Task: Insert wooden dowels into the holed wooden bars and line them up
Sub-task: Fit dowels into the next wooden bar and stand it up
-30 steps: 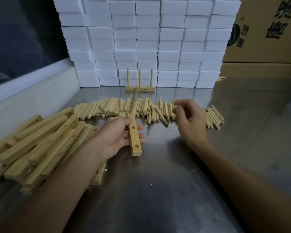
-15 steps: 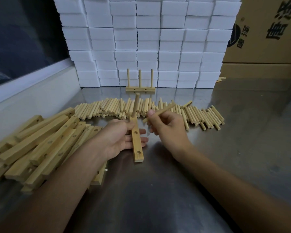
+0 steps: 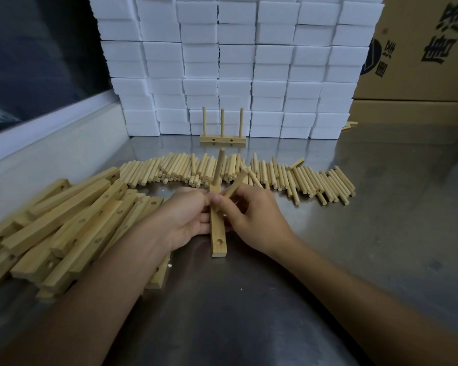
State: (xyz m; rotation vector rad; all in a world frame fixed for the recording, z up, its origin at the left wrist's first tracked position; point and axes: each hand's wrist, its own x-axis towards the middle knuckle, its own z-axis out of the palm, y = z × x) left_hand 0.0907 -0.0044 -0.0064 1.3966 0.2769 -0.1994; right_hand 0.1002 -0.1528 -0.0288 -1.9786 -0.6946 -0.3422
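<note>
bars (image 3: 64, 228) left, dowels (image 3: 288, 175) behind, boxes (image 3: 236, 62) farthest.

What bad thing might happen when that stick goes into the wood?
The right hand holds the loose dowel tilted, so it may jam or miss the hole. Pushing could also knock the upright dowel already standing in the bar that the left hand holds.
</note>
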